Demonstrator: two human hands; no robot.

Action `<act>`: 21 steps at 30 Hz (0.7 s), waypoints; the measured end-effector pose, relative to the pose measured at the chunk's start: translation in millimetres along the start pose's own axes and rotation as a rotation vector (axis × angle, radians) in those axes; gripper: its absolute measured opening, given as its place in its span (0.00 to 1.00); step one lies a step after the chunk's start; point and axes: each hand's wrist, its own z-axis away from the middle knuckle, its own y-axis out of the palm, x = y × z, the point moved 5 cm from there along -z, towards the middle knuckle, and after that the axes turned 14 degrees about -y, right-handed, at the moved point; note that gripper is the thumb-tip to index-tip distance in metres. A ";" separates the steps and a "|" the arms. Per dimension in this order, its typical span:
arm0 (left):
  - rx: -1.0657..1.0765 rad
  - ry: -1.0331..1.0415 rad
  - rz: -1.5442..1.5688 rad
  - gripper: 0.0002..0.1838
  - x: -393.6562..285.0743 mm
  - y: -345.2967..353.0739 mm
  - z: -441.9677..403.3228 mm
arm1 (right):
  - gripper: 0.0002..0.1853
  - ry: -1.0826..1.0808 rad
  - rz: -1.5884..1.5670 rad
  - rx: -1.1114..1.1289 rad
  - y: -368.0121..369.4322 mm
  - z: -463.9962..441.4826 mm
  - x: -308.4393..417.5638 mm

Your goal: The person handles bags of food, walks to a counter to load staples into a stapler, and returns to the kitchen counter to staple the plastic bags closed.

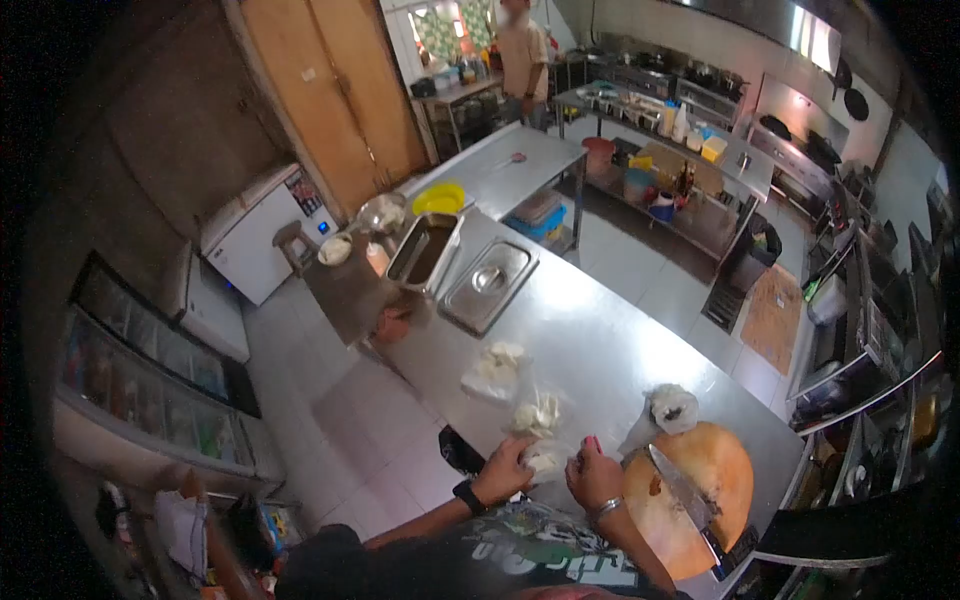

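My left hand is at the near edge of the steel table, its fingers closed on the side of a small clear plastic bag with pale contents. Across from it, my right hand is closed in a fist; a small red bit shows at its top, but what it holds is unclear. Just beyond the hands lies another open bag of whitish pieces, with a third white bag farther left. A large knife rests on the round wooden chopping board to the right.
A knotted plastic bag with dark contents touches the board's far side. Up the table are a lidded steel pan, an open steel pan, a squeeze bottle and a yellow plate. A person stands at the back.
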 end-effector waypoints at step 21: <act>0.019 0.111 0.014 0.21 -66.3 -41.2 17.2 | 0.06 -0.011 0.035 -0.249 -58.6 7.4 24.0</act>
